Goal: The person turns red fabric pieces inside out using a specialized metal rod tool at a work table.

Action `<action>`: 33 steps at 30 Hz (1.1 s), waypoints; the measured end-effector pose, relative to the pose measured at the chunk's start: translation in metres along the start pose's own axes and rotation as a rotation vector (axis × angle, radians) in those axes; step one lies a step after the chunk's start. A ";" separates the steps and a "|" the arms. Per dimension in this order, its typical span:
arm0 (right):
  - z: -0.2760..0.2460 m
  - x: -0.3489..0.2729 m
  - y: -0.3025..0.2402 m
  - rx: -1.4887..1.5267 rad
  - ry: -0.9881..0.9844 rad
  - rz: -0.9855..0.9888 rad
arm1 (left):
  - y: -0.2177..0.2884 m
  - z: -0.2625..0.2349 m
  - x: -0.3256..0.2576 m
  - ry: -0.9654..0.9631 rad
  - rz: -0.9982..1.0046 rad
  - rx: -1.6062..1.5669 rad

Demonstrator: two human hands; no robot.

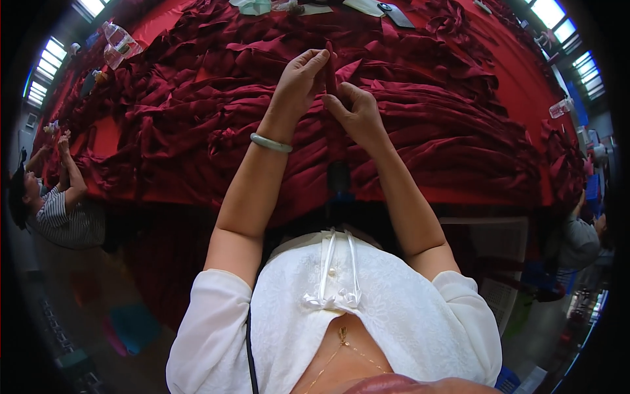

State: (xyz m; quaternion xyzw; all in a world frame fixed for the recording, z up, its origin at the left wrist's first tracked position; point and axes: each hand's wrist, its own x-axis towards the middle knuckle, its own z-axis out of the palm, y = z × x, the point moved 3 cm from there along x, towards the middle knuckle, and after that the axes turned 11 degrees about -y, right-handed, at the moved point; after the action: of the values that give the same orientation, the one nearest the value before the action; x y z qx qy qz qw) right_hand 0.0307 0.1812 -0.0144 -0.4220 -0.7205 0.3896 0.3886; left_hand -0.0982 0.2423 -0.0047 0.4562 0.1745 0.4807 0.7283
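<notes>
**Head view: two hands pinched a strip of dark red cloth above a heaped table**

The head camera looked down on a long table covered in bright red cloth [518,98], and nearly all of it was buried under a heap of dark red satin fabric pieces [197,125], bunched and folded over one another. The heap spread from edge to edge, seemingly so that everyone around the table could draw from it.

A co-worker in a striped shirt [62,220] stood at the left end with arms raised to the cloth, and another person in grey [577,240] stood at the right edge, partly cut off.

The person's own forearms came up from the lower edge and met over the middle of the heap. The left hand [298,82], with a pale green bangle [271,143] on its wrist, was closed narrowly, its fingertips holding the top of a narrow dark red fabric strip [330,72]. The right hand [357,111] was closed on the same strip just below. The strip stood upright between them, lifted clear of the heap, likely so it could be seen and handled apart from the rest.

A clear plastic water bottle [119,43] lay at the far left corner, well apart from the hands, and another small bottle [561,107] sat by the right edge. Pale paper-like pieces [367,6] lay along the far side; I could not tell what they were.
</notes>
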 end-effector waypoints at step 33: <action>-0.007 0.028 -0.016 -0.087 0.054 -0.062 | 0.006 -0.006 0.017 0.055 0.088 -0.141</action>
State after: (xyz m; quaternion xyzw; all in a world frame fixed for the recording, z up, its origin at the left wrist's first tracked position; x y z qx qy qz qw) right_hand 0.0225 0.2027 0.0091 -0.4262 -0.7387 0.3342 0.4012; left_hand -0.0974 0.2605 0.0003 0.3976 0.1400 0.5359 0.7315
